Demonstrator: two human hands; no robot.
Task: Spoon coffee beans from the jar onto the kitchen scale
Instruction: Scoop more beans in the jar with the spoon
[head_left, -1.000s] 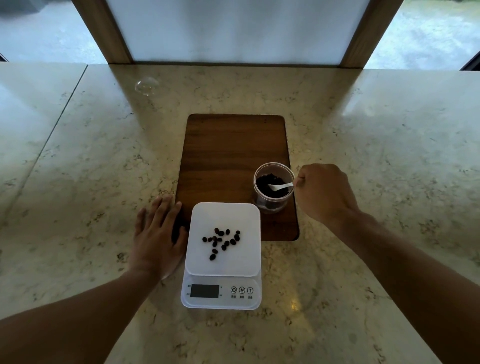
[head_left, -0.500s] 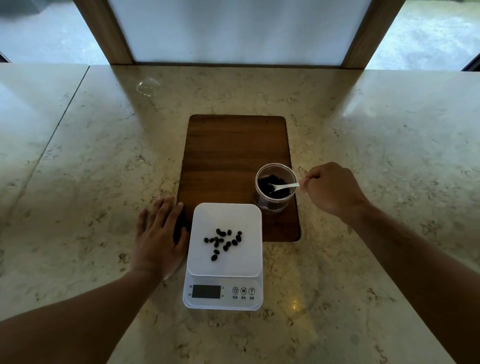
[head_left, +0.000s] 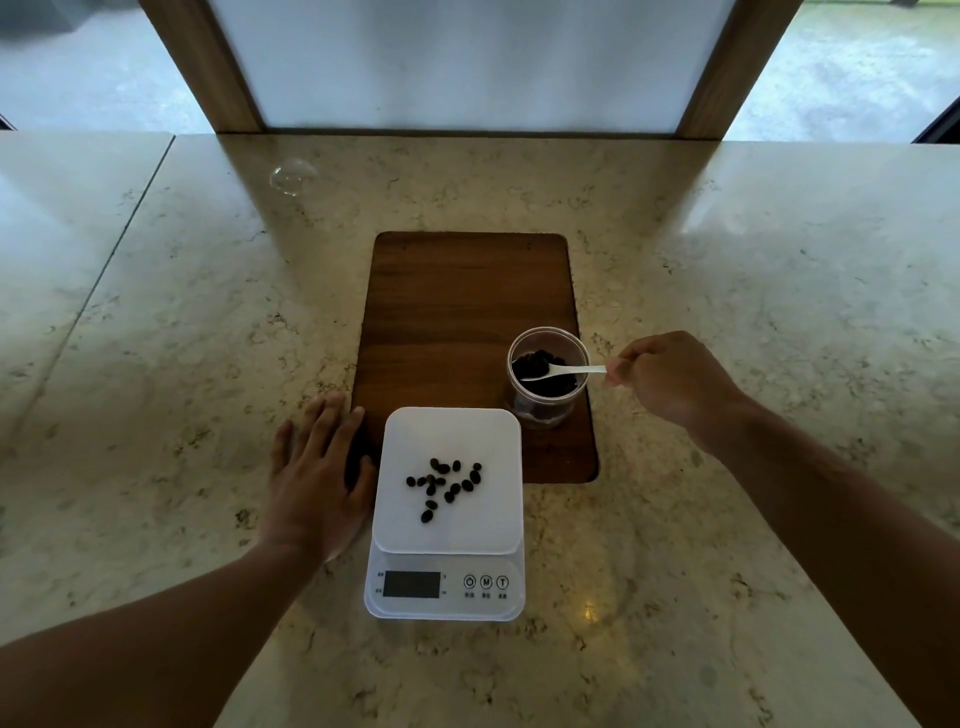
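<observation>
A clear jar (head_left: 546, 410) with dark coffee beans stands on the near right part of a wooden board (head_left: 457, 312). A small white spoon (head_left: 569, 371) lies across the jar's mouth, its bowl among the beans. My right hand (head_left: 670, 384) pinches the spoon's handle just right of the jar. A white kitchen scale (head_left: 447, 530) sits in front of the board with several beans (head_left: 444, 483) on its platform. My left hand (head_left: 317, 483) rests flat on the counter, fingers spread, against the scale's left side.
A marble counter (head_left: 727, 519) spreads all around. A small clear round lid or dome (head_left: 292, 176) lies at the far left. A wood-framed white panel (head_left: 467, 62) rises at the counter's back edge.
My right hand has drawn back to the right, away from the jar, so more of the spoon's handle shows. The left hand, scale and beans have stayed put.
</observation>
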